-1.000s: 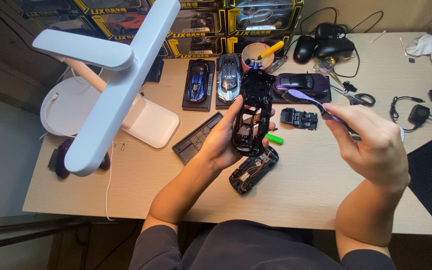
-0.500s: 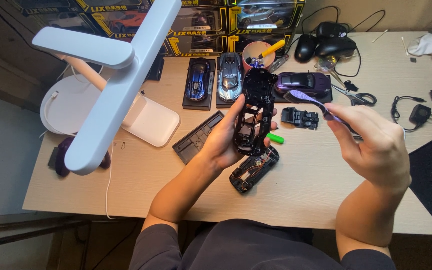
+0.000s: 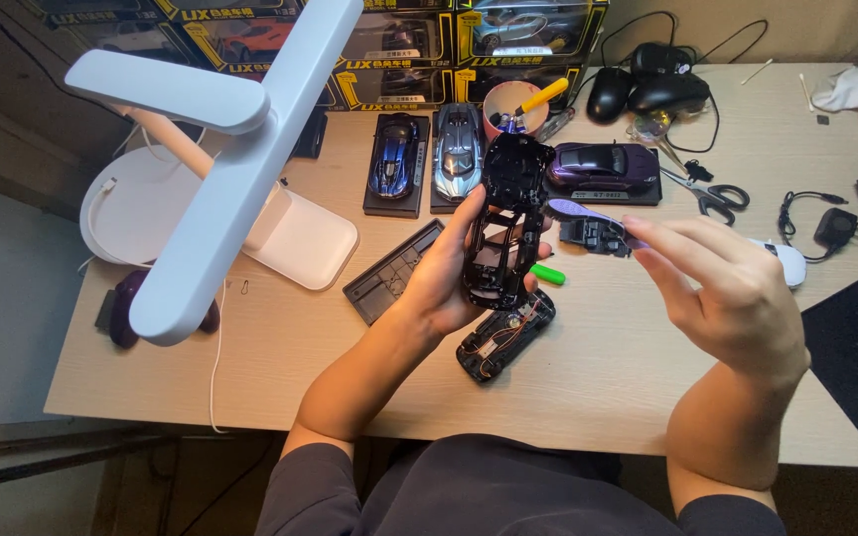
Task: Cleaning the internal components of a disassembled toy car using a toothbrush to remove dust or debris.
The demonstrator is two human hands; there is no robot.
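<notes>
We hold the black toy car frame [image 3: 504, 223] up over the desk [image 3: 638, 397] in our left hand [image 3: 449, 268], with our fingers wrapped tight around its side. It stands almost upright, and its top end is just in front of the purple model car [image 3: 603, 167]. Our right hand [image 3: 737, 298] pinches a small purple car part [image 3: 588, 212] between thumb and fingertips, and the tip of the part is just beside the frame. The part is thin, so it could slip out of our pinch if we push it hard against the frame. It could then land among the small bits below, like the green piece [image 3: 548, 274] and the black car base with wires [image 3: 505, 335]. Those wires look thin, and a bump from our left wrist could pull them. The frame has many open gaps, so a strong squeeze might bend it. The white desk lamp [image 3: 220, 169] hangs near our left arm, and a quick move could knock it.
</notes>
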